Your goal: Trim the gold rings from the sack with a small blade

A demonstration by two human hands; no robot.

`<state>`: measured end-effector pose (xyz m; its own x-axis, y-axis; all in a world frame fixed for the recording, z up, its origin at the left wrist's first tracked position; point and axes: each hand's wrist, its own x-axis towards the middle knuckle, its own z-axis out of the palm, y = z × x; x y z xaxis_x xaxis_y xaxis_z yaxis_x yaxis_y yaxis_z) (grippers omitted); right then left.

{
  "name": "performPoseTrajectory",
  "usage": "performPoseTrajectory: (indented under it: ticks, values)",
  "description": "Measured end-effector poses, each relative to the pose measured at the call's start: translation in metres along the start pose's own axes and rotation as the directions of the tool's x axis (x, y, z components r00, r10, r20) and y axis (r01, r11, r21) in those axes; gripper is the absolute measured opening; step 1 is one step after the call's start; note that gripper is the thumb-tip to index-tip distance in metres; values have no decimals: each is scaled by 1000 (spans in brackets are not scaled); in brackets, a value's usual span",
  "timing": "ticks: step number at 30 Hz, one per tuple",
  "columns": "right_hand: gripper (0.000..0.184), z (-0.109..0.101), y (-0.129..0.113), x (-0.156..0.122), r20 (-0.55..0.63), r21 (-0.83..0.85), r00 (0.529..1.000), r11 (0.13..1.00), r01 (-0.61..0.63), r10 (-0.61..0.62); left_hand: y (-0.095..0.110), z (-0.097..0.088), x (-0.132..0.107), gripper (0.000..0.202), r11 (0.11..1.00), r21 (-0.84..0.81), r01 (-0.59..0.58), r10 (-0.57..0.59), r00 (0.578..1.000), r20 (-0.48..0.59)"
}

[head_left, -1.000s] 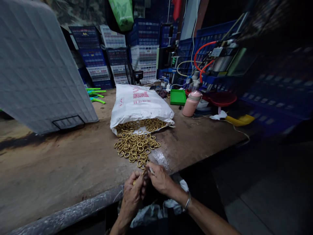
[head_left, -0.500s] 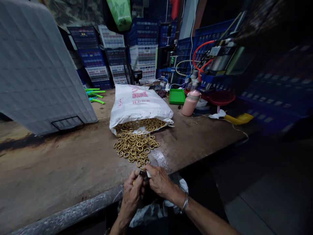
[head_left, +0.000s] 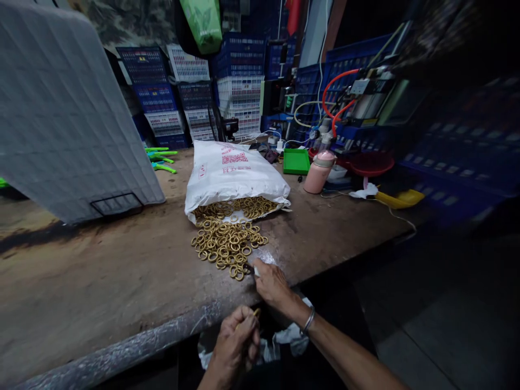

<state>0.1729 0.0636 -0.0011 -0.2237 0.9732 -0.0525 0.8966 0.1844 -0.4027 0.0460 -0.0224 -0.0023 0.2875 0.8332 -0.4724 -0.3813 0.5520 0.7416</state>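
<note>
Several brass rings (head_left: 227, 246) lie in a heap on the worn wooden bench (head_left: 101, 276), spilling from the open mouth of a white sack (head_left: 233, 173). My left hand (head_left: 238, 344) hangs below the bench's front edge, fingers closed on a brass ring whose rim shows at the fingertips. My right hand (head_left: 272, 284) reaches onto the bench at the near edge of the heap, fingers pinched on a small pale thing I cannot make out. A metal bangle (head_left: 309, 322) sits on my right wrist.
A large grey panel (head_left: 69, 119) leans at the left. Behind the sack stand a green tray (head_left: 296, 161), a pink bottle (head_left: 319, 170), a red bowl (head_left: 371, 162), a yellow scoop (head_left: 400, 199), a machine with red hoses (head_left: 357, 92) and stacked crates (head_left: 239, 89). A plastic bag (head_left: 280, 338) hangs under the bench edge.
My hands were together at the bench edge; now they have parted. The left hand dropped below the edge with a ring, and the right hand moved forward to the heap.
</note>
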Motion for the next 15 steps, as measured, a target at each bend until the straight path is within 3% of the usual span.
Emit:
performPoseTrajectory:
  ticks: [2, 4, 7, 9, 12, 15]
  values:
    - [19, 3, 1, 5, -53, 16, 998, 999, -30, 31, -14, -7, 6, 26, 983, -95, 155, -161, 985, -58]
    - [17, 5, 0, 9, -87, 25, 995, 999, -43, 45, -26, -17, 15, 16, 935, -228, 272, -321, 923, -212]
    - [21, 8, -4, 12, -102, 18, 994, 999, -43, 45, -41, -32, 29, 9, 872, -424, 244, -416, 827, -379]
    - [24, 10, -6, 13, -97, 10, 995, 999, -30, 31, -48, -38, 36, 9, 860, -475, 186, -394, 835, -385]
    - [25, 12, -7, 14, -95, 3, 995, 1000, -18, 18, -57, -45, 43, 20, 853, -513, 99, -308, 889, -339]
    - [25, 13, -5, 15, -101, 11, 995, 1000, -13, 14, -63, -48, 47, 30, 854, -515, 71, -276, 901, -334]
